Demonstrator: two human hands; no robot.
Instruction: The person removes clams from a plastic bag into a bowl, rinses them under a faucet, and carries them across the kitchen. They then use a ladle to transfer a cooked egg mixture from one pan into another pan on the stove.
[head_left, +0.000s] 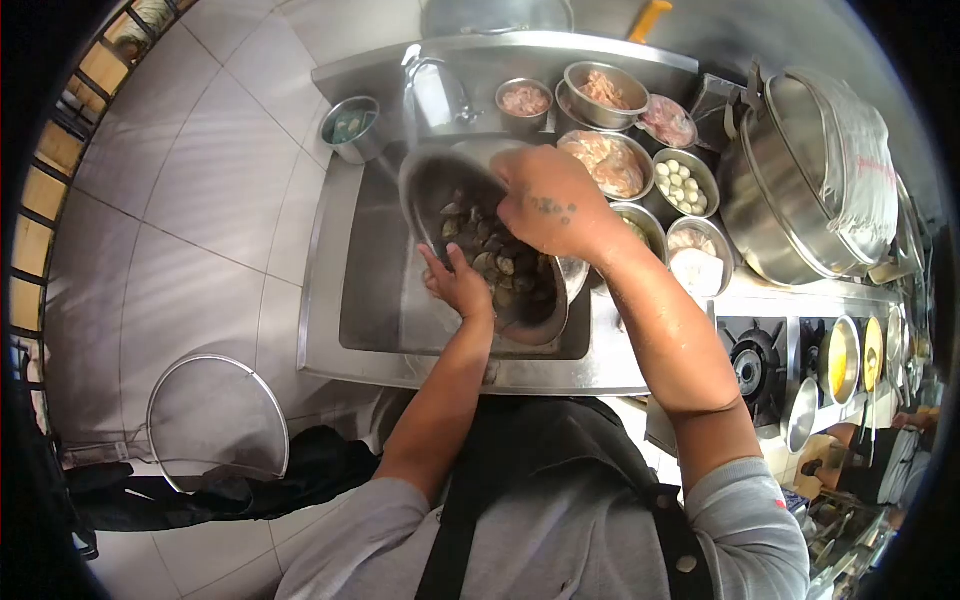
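A dark metal bowl (421, 181) is tilted over the sink, with several clams (505, 268) lying inside. My left hand (462, 287) holds its near left side, thumb raised along the rim. Across the bowl, my right hand (553, 205) is closed on the far right rim; the fingertips are partly hidden. Under the bowl, the sink (375, 290) shows its bare metal basin. Part of a light-coloured round vessel shows behind the bowl, mostly covered by my right hand.
Right of the sink stand metal bowls of raw meat (603, 163) and white balls (680, 187). A large steel pot (765, 190) and a gas burner (755, 362) lie further right. A metal cup (352, 130) sits at the sink's back left corner. A round strainer (218, 418) hangs at lower left.
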